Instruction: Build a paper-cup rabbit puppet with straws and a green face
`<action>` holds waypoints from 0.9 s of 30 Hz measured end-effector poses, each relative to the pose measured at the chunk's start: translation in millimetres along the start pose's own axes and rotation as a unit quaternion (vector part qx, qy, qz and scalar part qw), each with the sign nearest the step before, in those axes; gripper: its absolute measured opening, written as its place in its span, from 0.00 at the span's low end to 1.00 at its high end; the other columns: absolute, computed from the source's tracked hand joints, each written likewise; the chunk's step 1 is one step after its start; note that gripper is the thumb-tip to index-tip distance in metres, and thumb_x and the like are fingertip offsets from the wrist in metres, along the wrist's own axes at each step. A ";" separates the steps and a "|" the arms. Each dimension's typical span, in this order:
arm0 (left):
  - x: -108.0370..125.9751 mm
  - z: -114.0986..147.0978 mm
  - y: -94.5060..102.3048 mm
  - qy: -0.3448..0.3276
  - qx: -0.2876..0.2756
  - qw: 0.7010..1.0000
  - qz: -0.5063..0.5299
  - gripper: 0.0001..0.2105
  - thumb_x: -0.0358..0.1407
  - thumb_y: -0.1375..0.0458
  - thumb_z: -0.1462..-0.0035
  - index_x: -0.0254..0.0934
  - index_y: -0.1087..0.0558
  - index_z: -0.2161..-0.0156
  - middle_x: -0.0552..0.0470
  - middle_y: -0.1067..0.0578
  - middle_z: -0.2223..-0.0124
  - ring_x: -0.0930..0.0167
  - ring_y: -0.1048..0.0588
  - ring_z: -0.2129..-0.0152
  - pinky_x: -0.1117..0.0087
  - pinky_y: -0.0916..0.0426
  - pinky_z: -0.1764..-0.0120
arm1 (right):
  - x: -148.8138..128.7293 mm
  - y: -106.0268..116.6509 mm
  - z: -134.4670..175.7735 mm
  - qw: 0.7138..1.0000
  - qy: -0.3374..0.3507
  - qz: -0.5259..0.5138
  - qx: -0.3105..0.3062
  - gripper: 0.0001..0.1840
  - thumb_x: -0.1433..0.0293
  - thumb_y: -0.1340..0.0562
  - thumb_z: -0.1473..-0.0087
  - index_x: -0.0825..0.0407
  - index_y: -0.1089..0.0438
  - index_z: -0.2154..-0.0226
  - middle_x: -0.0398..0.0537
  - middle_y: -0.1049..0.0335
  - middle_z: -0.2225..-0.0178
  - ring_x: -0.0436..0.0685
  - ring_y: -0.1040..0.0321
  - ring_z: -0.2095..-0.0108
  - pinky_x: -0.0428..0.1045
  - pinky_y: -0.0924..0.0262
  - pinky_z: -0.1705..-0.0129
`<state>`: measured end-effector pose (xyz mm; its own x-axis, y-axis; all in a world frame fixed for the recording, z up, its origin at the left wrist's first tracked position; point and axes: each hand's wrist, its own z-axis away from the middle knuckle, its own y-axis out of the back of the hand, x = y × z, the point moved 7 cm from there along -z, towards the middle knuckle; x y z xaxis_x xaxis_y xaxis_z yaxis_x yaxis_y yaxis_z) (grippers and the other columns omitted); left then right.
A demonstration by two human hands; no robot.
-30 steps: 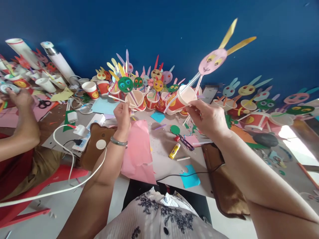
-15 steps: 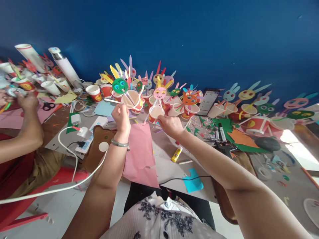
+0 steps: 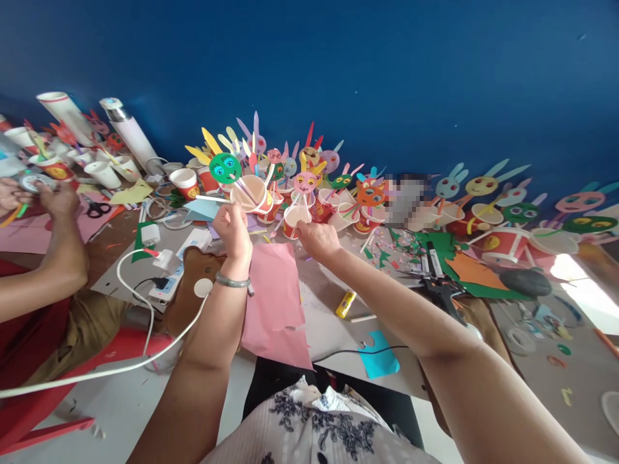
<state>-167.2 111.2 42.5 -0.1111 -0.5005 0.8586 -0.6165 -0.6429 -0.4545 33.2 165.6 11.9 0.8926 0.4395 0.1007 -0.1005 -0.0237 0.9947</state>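
Observation:
My left hand (image 3: 233,231) is closed on the near rim of a paper cup (image 3: 251,195) with a red outside, tilted so that its pale inside shows. A green paper face (image 3: 225,168) with yellow ears stands from this cup on a paper strip. My right hand (image 3: 319,238) pinches the rim of a smaller paper cup (image 3: 296,222), just to the right of the first. Above that cup a pink paper face (image 3: 307,182) with yellow ears rises on two thin strips. My fingertips are partly hidden behind the cups.
More cups with rabbit-like paper faces (image 3: 371,192) line the blue wall (image 3: 309,58). Pink paper (image 3: 274,303), a yellow glue stick (image 3: 345,303), a power strip (image 3: 180,267) and a glue gun (image 3: 442,293) lie nearer. A co-worker's hands (image 3: 60,196) work at left.
Both hands have shifted slightly left with their cups, and the pink-faced cup is a little closer to the green-faced one. The view has turned slightly left.

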 end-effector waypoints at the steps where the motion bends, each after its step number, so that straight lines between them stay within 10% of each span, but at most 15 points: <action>1: -0.3 0.0 -0.3 0.001 -0.001 1.000 -0.001 0.17 0.35 0.43 0.48 0.39 0.47 0.80 0.62 0.44 0.84 0.79 0.45 0.86 0.74 0.50 0.78 | -0.3 0.1 -0.4 1.000 -0.002 0.000 -0.001 0.20 0.65 0.54 0.30 0.52 0.30 0.50 0.59 0.21 0.59 0.63 0.23 0.57 0.49 0.42 0.65; 12: -4.8 1.3 -1.6 0.004 -0.009 1.000 -0.006 0.17 0.35 0.43 0.47 0.39 0.46 0.80 0.61 0.44 0.84 0.79 0.45 0.86 0.75 0.51 0.79 | 1.2 7.0 -3.7 1.000 -0.013 -0.009 -0.005 0.19 0.64 0.52 0.31 0.52 0.31 0.49 0.59 0.21 0.57 0.63 0.23 0.56 0.50 0.40 0.63; 18: -5.3 2.6 -2.8 0.001 -0.015 1.000 -0.005 0.17 0.35 0.42 0.47 0.39 0.45 0.80 0.61 0.43 0.84 0.79 0.44 0.85 0.74 0.50 0.79 | 11.0 12.9 14.6 0.999 -0.040 -0.023 0.012 0.29 0.62 0.49 0.32 0.54 0.48 0.33 0.59 0.20 0.57 0.65 0.23 0.57 0.50 0.40 0.63; 27: -6.5 4.2 -3.4 0.002 -0.028 1.000 -0.013 0.18 0.37 0.41 0.48 0.39 0.47 0.80 0.61 0.45 0.83 0.79 0.45 0.85 0.74 0.50 0.78 | 39.1 -15.7 21.1 0.997 -0.063 -0.015 -0.047 0.21 0.57 0.44 0.35 0.49 0.27 0.47 0.60 0.25 0.49 0.64 0.26 0.52 0.51 0.37 0.57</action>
<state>-161.1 114.2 37.5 -0.0982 -0.4811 0.8712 -0.6625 -0.6216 -0.4179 79.0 164.2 0.8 0.9435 0.3218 0.0786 -0.1080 0.0745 0.9914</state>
